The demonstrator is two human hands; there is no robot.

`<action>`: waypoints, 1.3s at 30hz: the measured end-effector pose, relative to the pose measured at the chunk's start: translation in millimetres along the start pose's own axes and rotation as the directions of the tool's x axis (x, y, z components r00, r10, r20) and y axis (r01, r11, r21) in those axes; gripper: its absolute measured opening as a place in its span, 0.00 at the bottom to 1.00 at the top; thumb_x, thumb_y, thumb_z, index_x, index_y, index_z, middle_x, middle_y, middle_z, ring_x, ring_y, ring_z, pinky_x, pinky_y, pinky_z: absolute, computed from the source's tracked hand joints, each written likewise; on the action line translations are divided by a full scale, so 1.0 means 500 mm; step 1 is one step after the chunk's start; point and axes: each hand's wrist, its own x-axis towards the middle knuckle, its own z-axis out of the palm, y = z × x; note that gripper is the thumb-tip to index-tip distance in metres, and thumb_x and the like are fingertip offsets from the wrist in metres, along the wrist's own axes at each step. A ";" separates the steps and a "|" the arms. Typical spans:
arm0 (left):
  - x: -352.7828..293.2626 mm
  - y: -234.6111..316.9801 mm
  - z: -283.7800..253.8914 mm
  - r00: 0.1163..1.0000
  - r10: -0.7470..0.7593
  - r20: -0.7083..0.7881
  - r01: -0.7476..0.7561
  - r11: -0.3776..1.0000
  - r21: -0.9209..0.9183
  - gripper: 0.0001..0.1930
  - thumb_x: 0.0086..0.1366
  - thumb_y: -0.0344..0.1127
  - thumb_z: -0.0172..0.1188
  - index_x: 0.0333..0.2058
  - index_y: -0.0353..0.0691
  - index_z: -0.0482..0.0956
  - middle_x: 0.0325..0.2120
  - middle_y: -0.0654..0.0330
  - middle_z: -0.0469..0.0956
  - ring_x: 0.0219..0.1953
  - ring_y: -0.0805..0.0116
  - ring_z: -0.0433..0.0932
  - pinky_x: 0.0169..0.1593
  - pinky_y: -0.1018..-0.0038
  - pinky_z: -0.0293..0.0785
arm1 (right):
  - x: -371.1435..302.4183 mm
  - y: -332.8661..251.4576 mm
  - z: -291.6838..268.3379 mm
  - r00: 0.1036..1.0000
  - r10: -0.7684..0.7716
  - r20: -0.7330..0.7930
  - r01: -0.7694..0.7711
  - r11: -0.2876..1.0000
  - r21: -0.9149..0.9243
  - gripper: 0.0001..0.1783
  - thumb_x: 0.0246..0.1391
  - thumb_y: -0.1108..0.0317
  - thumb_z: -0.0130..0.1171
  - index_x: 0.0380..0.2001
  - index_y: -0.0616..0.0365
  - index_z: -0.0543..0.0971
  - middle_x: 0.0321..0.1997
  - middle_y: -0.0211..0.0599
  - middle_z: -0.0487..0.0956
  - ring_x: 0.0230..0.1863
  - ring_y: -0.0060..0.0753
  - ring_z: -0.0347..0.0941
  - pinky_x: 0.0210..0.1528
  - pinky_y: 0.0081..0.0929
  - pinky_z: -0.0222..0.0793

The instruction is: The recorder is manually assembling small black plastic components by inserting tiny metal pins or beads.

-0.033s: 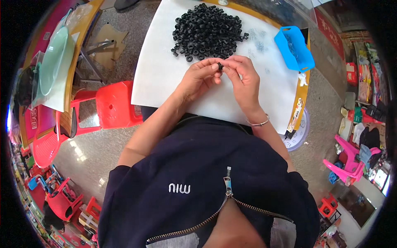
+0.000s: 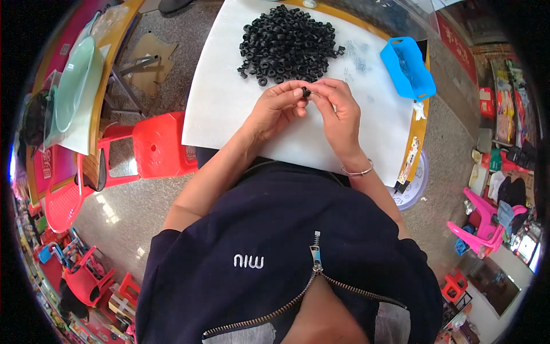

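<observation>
Over the near part of a white-topped table, my two hands meet at their fingertips. My left hand (image 2: 277, 107) pinches a small black ring-shaped piece (image 2: 305, 92) between thumb and fingers. From the other side my right hand (image 2: 339, 112), with a bracelet (image 2: 358, 169) at its wrist, comes up against that piece with closed fingertips. Whatever sits in the right pinch is too small to name. Just beyond my hands lies a large heap of similar black pieces (image 2: 286, 43). Tiny pale bits (image 2: 360, 57) are scattered to the right of the heap.
A blue plastic basket (image 2: 424, 87) holding small shiny bits stands at the table's right edge. To the left are a red stool (image 2: 163, 146) and another table with a pale green basin (image 2: 77, 86). A patterned round tub (image 2: 421, 183) is below the right edge.
</observation>
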 end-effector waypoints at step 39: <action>-0.061 0.063 -0.021 0.994 0.051 -0.099 -0.043 0.996 0.083 0.13 0.62 0.32 0.57 0.44 0.34 0.74 0.32 0.58 0.77 0.28 0.76 0.75 0.33 0.79 0.73 | 0.022 -0.013 0.012 0.994 0.028 0.109 -0.036 0.997 0.073 0.09 0.49 0.77 0.61 0.36 0.61 0.77 0.31 0.34 0.80 0.31 0.22 0.75 0.34 0.20 0.70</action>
